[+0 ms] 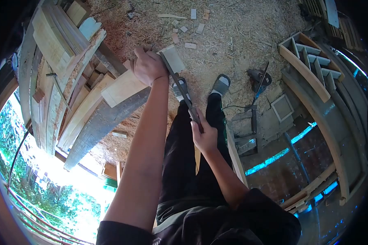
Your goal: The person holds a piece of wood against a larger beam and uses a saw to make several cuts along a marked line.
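My left hand [148,66] is closed around the edge of a pale wooden board [124,87], pressing it down over a thick grey timber [106,114]. The board's far end sticks out past my fingers. In my right hand [204,134] is the handle of a long, dark handsaw [178,81], its blade seen nearly edge-on. This blade lies across the board close to its end, just right of my left hand. Fingers of my right hand wrap the handle, in front of my legs.
Stacked planks [55,38] and a hammer [58,87] are on the left. Small wood offcuts [190,45] lie on the sawdust-covered floor ahead. A power tool [259,81] with a cord rests right of my feet. A wooden frame with dividers [310,61] stands farther right.
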`<state>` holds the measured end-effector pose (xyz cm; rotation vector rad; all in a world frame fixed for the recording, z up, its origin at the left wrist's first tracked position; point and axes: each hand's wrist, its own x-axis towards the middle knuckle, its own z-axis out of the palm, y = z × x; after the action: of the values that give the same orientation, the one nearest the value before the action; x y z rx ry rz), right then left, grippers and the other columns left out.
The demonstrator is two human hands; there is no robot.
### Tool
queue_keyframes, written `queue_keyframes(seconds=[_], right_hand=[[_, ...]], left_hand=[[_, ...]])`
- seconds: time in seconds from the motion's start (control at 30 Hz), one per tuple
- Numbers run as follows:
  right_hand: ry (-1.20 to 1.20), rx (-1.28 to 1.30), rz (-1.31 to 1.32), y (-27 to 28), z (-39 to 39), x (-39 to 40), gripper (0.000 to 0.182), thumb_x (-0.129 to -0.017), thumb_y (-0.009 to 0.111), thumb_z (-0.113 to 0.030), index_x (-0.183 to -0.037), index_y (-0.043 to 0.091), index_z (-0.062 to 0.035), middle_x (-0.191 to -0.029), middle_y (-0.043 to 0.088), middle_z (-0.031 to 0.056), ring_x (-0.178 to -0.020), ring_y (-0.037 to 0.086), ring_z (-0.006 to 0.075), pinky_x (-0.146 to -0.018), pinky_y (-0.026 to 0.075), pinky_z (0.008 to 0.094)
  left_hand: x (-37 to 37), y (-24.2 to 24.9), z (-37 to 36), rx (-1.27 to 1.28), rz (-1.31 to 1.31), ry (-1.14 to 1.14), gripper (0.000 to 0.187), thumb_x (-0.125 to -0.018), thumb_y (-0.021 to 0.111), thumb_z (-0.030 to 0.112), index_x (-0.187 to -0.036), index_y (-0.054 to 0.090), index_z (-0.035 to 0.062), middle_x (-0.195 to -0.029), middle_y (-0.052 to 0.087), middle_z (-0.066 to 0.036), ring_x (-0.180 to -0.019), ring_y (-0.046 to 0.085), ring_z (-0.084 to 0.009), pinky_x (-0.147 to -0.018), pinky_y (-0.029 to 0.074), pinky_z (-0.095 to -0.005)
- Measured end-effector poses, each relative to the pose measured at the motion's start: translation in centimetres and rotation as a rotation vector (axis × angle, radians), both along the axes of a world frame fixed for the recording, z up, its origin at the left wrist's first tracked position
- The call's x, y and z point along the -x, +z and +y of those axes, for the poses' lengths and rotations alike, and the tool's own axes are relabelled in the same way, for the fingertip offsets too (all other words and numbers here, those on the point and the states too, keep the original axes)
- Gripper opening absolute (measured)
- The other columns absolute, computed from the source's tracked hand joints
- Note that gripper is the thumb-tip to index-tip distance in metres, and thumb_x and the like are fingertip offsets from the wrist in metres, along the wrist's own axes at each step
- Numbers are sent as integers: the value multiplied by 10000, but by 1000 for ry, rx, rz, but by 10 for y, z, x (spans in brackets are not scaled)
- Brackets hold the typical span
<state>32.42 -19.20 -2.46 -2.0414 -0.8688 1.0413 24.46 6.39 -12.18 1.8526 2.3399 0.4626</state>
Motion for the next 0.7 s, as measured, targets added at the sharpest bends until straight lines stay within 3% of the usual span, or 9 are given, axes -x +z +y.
queue_keyframes(seconds=[0.07,0.27,0.37,0.47,0.57,0.7], right_hand=[[20,139,81,6,9,-6,510,-1032,686,-303,-1509,614,-139,-786,717,241,-742,759,393,-625,572,427],[53,190,118,5,101,-4,513,-1028,690,-283,-1511,615,-127,-864,765,215,-779,782,367,-675,601,399],[-36,47,79,4,10,2,485,-1032,684,-304,-1488,634,-150,-802,736,222,-733,751,404,-642,582,433],[-45,51,82,8,-2,-3,485,-1031,681,-288,-1489,631,-138,-808,741,216,-702,743,404,-639,581,440],[99,160,56,-10,70,-5,531,-1019,695,-245,-1521,602,-99,-887,786,186,-708,774,348,-655,599,400],[46,57,86,-7,67,-2,531,-1019,695,-245,-1520,600,-98,-924,790,193,-758,785,346,-657,600,405]], left_hand=[[0,2,0,-1,-44,7,95,-943,553,173,-941,630,117,-807,759,-94,-804,718,-374,-850,527,-509],[-3,4,-1,59,-51,81,97,-946,544,173,-967,630,132,-835,774,-107,-815,726,-377,-832,529,-518],[-1,2,-1,85,-9,40,114,-941,540,166,-1000,632,133,-857,779,-120,-831,729,-384,-842,525,-518],[-1,2,-2,57,-20,22,129,-945,535,168,-1021,632,133,-859,778,-134,-833,729,-393,-850,522,-520],[0,1,-1,103,57,26,131,-949,531,173,-1020,634,133,-848,777,-134,-832,731,-392,-850,522,-518],[0,-2,-1,97,39,59,133,-952,527,173,-1020,633,131,-835,775,-136,-826,733,-389,-859,519,-522]])
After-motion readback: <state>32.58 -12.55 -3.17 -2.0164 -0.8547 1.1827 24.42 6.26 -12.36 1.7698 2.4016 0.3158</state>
